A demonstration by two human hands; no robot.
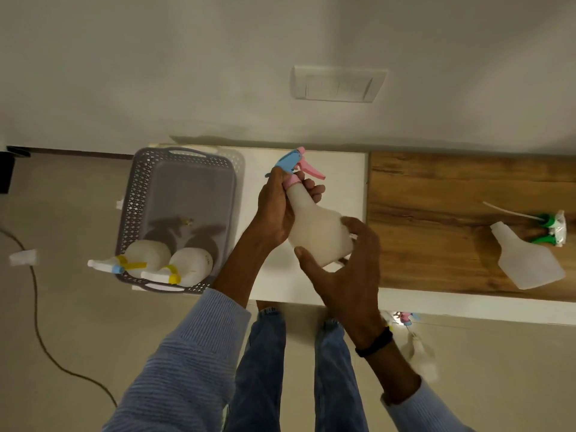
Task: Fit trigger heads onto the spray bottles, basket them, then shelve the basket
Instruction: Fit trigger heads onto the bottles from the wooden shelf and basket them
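Both hands are gripping one white spray bottle (318, 232) above the counter: right hand (346, 275) cupping its base, left hand (277, 210) closing around the neck under the pink-blue trigger head (293, 163).

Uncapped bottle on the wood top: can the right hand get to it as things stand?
Probably not right now. The path to the uncapped bottle looks open, with only the green trigger head beside it, but the right hand is gripping the base of the held bottle.
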